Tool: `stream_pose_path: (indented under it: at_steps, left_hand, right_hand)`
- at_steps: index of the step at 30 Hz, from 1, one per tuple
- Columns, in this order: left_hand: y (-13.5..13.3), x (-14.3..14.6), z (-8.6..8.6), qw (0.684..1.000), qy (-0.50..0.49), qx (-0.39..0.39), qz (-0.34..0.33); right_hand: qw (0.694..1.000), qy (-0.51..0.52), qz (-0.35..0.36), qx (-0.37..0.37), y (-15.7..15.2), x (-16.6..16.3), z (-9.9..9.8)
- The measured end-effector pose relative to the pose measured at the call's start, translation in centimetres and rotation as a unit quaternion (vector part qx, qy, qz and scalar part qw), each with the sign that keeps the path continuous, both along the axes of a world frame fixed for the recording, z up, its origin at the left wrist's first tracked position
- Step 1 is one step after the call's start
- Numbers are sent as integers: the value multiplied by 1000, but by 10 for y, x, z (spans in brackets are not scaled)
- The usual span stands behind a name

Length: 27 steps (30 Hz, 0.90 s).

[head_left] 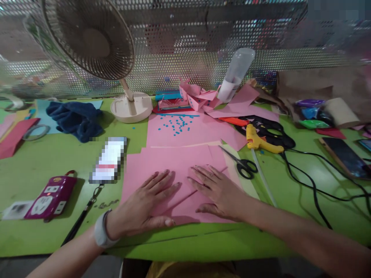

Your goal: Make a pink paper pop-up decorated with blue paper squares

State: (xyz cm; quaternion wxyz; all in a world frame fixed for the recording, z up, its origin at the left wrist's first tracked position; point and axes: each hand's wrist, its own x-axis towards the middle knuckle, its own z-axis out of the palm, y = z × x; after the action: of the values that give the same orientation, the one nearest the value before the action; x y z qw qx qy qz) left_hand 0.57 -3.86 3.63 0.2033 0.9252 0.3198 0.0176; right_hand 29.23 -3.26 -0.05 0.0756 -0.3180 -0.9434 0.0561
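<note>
A pink paper sheet lies on the green table right in front of me, partly folded with a diagonal crease. My left hand lies flat on its lower left part, fingers stretched out. My right hand presses flat on the lower right part, fingers spread toward the middle. Neither hand holds anything. A light band sits on my left wrist.
Black scissors and a yellow glue gun with black cables lie to the right. More pink paper with blue dots, folded pink shapes, a fan, blue cloth, a phone and a magenta power strip surround it.
</note>
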Motion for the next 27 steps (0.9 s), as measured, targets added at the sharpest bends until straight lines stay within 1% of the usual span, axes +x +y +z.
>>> stream_pose_path:
  at_steps: [5, 11, 18, 23, 27]
  left_hand:
    - [0, 0, -2, 1000, 4, 12, -2]
    - [2, -2, -6, 999, 12, 42, -13]
    - [3, -2, -8, 997, 16, 72, -27]
    - [3, -4, -13, 996, 12, 78, -30]
    - [3, -5, -11, 997, 12, 74, -32]
  right_hand:
    - [1000, -7, 4, -5, 1, 1, 0]
    - [999, -23, 10, -27, 3, 2, 5]
    - [999, -33, -11, -42, 2, 4, 8]
    - [998, -23, -4, -51, 5, 6, 9]
    - [999, -20, 3, -48, 7, 5, 12]
